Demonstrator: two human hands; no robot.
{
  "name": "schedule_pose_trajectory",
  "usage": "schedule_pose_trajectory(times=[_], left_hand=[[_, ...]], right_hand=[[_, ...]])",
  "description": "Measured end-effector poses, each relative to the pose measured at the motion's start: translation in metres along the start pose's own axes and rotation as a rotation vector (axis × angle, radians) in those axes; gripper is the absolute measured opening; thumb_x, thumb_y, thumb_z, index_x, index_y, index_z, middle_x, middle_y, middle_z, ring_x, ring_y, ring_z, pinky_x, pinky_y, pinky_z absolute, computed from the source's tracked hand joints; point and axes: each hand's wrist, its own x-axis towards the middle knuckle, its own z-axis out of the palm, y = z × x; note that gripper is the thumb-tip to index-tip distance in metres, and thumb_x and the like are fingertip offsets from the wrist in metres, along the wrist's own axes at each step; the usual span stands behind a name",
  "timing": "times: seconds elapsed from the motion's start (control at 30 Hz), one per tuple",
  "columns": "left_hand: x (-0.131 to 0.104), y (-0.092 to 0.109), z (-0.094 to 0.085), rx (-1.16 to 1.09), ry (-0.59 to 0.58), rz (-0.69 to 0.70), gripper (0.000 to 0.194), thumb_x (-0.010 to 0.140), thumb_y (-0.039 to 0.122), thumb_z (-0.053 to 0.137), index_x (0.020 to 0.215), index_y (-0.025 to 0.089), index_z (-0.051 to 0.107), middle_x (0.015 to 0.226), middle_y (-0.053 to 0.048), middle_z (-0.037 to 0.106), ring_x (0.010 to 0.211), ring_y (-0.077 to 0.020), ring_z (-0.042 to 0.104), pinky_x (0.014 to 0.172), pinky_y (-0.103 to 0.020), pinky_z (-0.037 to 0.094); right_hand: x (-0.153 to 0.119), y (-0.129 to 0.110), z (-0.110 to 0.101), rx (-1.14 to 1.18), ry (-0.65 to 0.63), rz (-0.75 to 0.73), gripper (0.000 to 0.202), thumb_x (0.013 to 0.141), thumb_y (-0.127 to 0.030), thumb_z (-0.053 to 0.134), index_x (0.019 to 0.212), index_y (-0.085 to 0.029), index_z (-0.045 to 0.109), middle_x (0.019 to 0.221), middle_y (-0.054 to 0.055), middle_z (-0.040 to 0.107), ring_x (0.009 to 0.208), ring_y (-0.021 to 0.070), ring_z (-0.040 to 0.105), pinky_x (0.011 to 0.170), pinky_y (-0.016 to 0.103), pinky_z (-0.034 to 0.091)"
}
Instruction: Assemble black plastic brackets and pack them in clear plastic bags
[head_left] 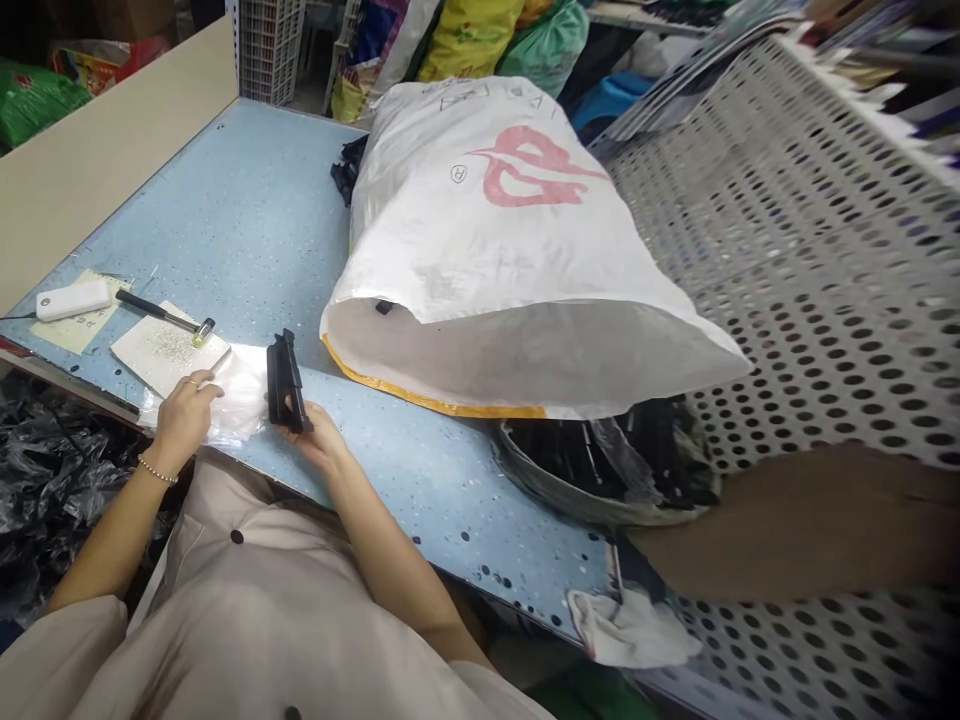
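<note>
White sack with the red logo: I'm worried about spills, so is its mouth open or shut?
Open: the white sack gapes, its upper edge apart from the lower one, inner surface showing between.

Worktable (262, 220): my left hand (186, 412) is resting at plastic bags (244, 395); my right hand (319, 440) is holding a plastic part (283, 385) just right of them. Farther left, a hammer (169, 317) is lying across a square pad (142, 352). Right, a printed sack (457, 230) is lying, a round container (529, 487) sitting below its mouth, a perforated crate (787, 260) standing beyond.
</note>
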Motion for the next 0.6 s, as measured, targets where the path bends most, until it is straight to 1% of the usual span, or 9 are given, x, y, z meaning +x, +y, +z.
schedule_pose_trajectory(times=[0.07, 0.17, 0.23, 0.27, 0.37, 0.43, 0.5, 0.57, 0.6], left_hand=[[0.002, 0.005, 0.004, -0.004, -0.056, 0.089, 0.039, 0.086, 0.0, 0.045, 0.105, 0.02, 0.072, 0.126, -0.01, 0.067, 0.107, -0.0227, 0.067, 0.089, -0.034, 0.055], [0.004, 0.006, 0.013, -0.06, -0.046, 0.152, 0.03, 0.09, 0.004, 0.046, 0.098, 0.018, 0.071, 0.125, -0.011, 0.068, 0.104, -0.0204, 0.07, 0.091, -0.032, 0.057], [0.004, 0.003, 0.019, -0.014, -0.063, 0.143, 0.03, 0.088, 0.003, 0.046, 0.092, 0.018, 0.072, 0.124, -0.011, 0.069, 0.103, -0.0211, 0.07, 0.091, -0.033, 0.058], [0.005, 0.0, 0.021, 0.013, -0.077, 0.13, 0.032, 0.087, 0.002, 0.046, 0.095, 0.018, 0.073, 0.124, -0.011, 0.069, 0.104, -0.0221, 0.071, 0.092, -0.035, 0.059], [0.008, -0.007, 0.026, -0.022, -0.104, 0.11, 0.044, 0.088, 0.002, 0.044, 0.12, 0.018, 0.07, 0.131, -0.013, 0.067, 0.117, -0.0254, 0.067, 0.103, -0.041, 0.057], [0.009, -0.007, 0.027, -0.102, -0.093, 0.13, 0.052, 0.091, 0.004, 0.043, 0.139, 0.017, 0.06, 0.139, -0.015, 0.063, 0.131, -0.0262, 0.06, 0.112, -0.043, 0.052], [0.006, -0.001, 0.025, -0.138, -0.092, 0.162, 0.062, 0.093, 0.004, 0.041, 0.153, 0.019, 0.046, 0.151, -0.016, 0.053, 0.139, -0.0265, 0.054, 0.114, -0.044, 0.05], [-0.004, 0.011, 0.022, -0.145, -0.134, 0.217, 0.071, 0.093, 0.001, 0.037, 0.161, 0.021, 0.031, 0.16, -0.017, 0.043, 0.142, -0.0276, 0.052, 0.112, -0.044, 0.052], [-0.011, 0.018, 0.019, -0.158, -0.175, 0.253, 0.075, 0.092, 0.0, 0.036, 0.163, 0.022, 0.025, 0.162, -0.018, 0.039, 0.143, -0.028, 0.051, 0.111, -0.044, 0.053]], right_hand=[[-0.008, 0.0, -0.001, -0.083, 0.065, -0.09, 0.034, 0.067, -0.043, 0.089, 0.079, -0.016, 0.072, 0.072, 0.001, 0.069, 0.064, 0.0115, 0.057, 0.059, 0.022, 0.048], [-0.026, -0.004, -0.006, -0.142, 0.074, -0.135, 0.035, 0.071, -0.047, 0.086, 0.083, -0.017, 0.072, 0.074, 0.0, 0.069, 0.063, 0.0104, 0.057, 0.058, 0.021, 0.046], [-0.041, -0.007, -0.011, -0.09, 0.019, -0.088, 0.038, 0.07, -0.049, 0.086, 0.084, -0.017, 0.071, 0.076, 0.002, 0.071, 0.061, 0.0112, 0.058, 0.054, 0.022, 0.048], [-0.048, -0.008, -0.014, -0.054, -0.022, -0.046, 0.04, 0.07, -0.05, 0.087, 0.085, -0.016, 0.071, 0.078, 0.004, 0.072, 0.059, 0.0116, 0.059, 0.051, 0.022, 0.048], [-0.061, -0.002, -0.02, 0.053, -0.162, 0.155, 0.037, 0.074, -0.042, 0.086, 0.092, -0.014, 0.069, 0.088, 0.009, 0.075, 0.061, 0.0135, 0.064, 0.047, 0.021, 0.05], [-0.058, 0.008, -0.019, 0.125, -0.214, 0.296, 0.029, 0.082, -0.033, 0.081, 0.097, -0.014, 0.067, 0.092, 0.01, 0.075, 0.066, 0.0126, 0.067, 0.049, 0.018, 0.053], [-0.045, 0.019, -0.013, 0.188, -0.228, 0.416, 0.022, 0.088, -0.028, 0.074, 0.1, -0.012, 0.066, 0.086, 0.008, 0.072, 0.063, 0.0097, 0.064, 0.048, 0.014, 0.051], [-0.03, 0.027, -0.004, 0.186, -0.2, 0.434, 0.021, 0.091, -0.028, 0.07, 0.103, -0.012, 0.064, 0.078, 0.005, 0.069, 0.058, 0.0083, 0.061, 0.044, 0.012, 0.048], [-0.023, 0.03, 0.001, 0.145, -0.162, 0.378, 0.023, 0.09, -0.028, 0.071, 0.104, -0.013, 0.062, 0.075, 0.004, 0.068, 0.057, 0.0089, 0.06, 0.043, 0.013, 0.047]])
